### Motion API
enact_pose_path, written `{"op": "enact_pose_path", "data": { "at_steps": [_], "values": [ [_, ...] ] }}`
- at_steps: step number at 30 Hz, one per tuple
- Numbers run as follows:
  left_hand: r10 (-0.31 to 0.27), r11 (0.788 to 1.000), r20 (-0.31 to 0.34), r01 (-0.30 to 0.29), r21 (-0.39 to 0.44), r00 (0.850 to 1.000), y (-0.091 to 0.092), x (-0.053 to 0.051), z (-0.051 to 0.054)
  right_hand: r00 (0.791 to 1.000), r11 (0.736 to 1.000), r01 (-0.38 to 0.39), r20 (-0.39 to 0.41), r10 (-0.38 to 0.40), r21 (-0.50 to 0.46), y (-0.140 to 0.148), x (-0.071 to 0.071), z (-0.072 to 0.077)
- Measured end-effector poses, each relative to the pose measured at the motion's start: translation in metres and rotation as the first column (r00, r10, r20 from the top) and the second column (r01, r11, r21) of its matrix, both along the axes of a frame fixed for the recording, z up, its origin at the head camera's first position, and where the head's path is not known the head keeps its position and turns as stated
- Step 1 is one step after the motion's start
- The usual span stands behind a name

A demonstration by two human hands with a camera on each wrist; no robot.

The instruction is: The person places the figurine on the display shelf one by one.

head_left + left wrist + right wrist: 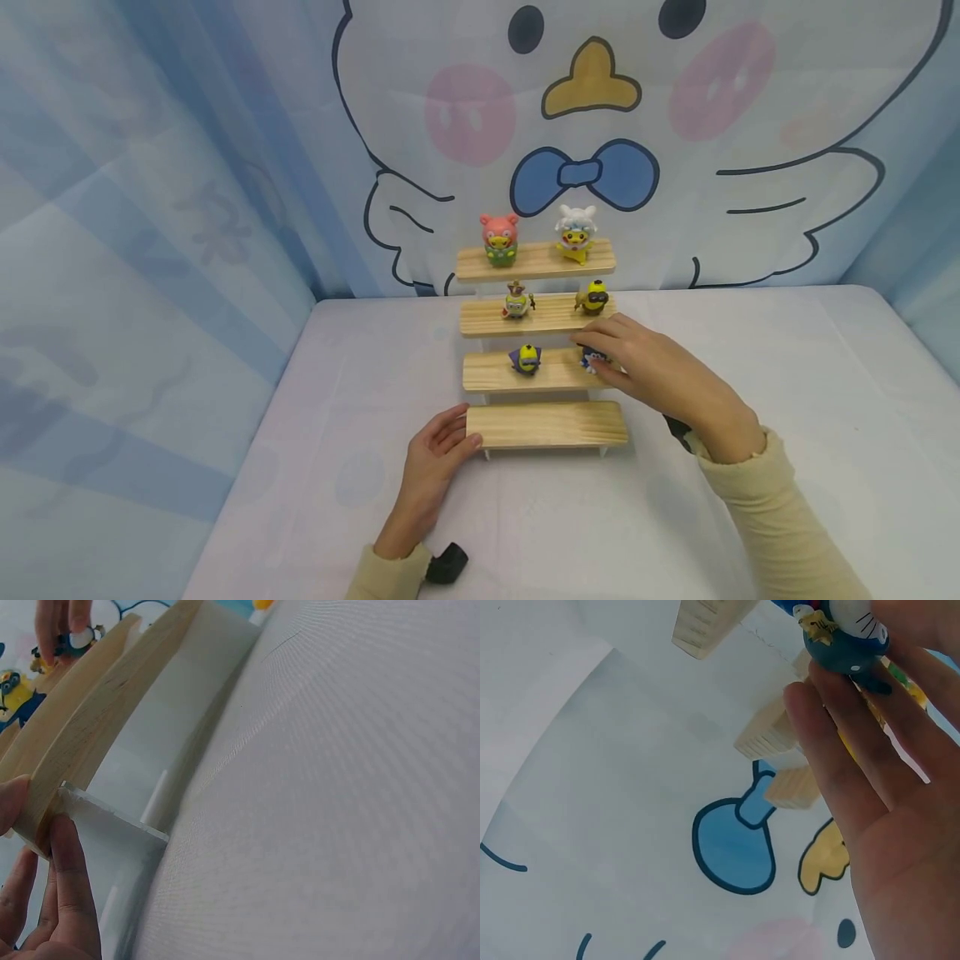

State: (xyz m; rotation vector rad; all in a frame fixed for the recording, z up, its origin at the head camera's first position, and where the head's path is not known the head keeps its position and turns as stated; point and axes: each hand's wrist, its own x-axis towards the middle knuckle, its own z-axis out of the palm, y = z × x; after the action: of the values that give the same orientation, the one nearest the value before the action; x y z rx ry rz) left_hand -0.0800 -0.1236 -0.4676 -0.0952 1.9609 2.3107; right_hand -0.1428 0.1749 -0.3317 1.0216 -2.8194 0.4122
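My left hand (429, 471) grips the left end of the lowest board of a four-tier wooden display shelf (547, 425), thumb on top and fingers beneath, as the left wrist view shows. My right hand (660, 362) holds a small dark blue and white figurine (592, 358) at the right end of the tier just above. In the right wrist view this figurine (847, 645) has whiskers and a gold piece; part of it hides behind the thumb. To its left on the same tier stands a yellow figurine with a purple cape (527, 360).
On the tier above stand a figurine in a brown hat (516, 302) and a yellow and black one (594, 298). The top tier bears a pink and green figurine (499, 240) and a white-hooded yellow one (576, 236). A printed curtain (600, 183) hangs behind the white-covered table (315, 442).
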Motion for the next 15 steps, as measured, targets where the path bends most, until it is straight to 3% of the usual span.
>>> {"op": "enact_pose_path", "data": {
  "at_steps": [15],
  "values": [
    [0.000, 1.000, 0.003, 0.000, -0.023, 1.000, -0.0004, 0.0000, -0.0009, 0.995, 0.999, -0.004, -0.099, 0.000, -0.042, 0.0038, 0.0049, 0.0038]
  ]
}}
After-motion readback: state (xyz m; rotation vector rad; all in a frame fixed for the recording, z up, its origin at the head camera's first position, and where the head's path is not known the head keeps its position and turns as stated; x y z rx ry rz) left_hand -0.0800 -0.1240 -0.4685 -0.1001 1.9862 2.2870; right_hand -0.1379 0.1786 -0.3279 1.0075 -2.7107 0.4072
